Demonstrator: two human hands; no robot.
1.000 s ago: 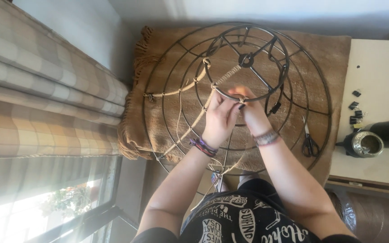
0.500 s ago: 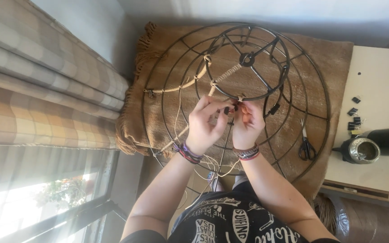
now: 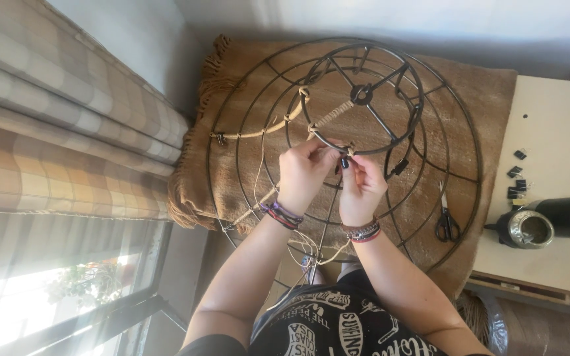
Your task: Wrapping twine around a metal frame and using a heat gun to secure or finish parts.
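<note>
Knot tying is your step: your left hand (image 3: 303, 173) and right hand (image 3: 360, 186) pinch cord (image 3: 330, 118) at the wire frame (image 3: 390, 142). Next, pull it snug.

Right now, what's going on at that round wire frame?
A person has both hands at the large round black wire frame, which lies on a brown fringed cloth. The left hand and right hand pinch thin beige cord close together near a frame wire; each grip looks closed on the cord. Two spokes are already wrapped in cord, and loose strands hang toward the lap. Black-handled scissors lie untouched on the cloth, right of the hands.
</note>
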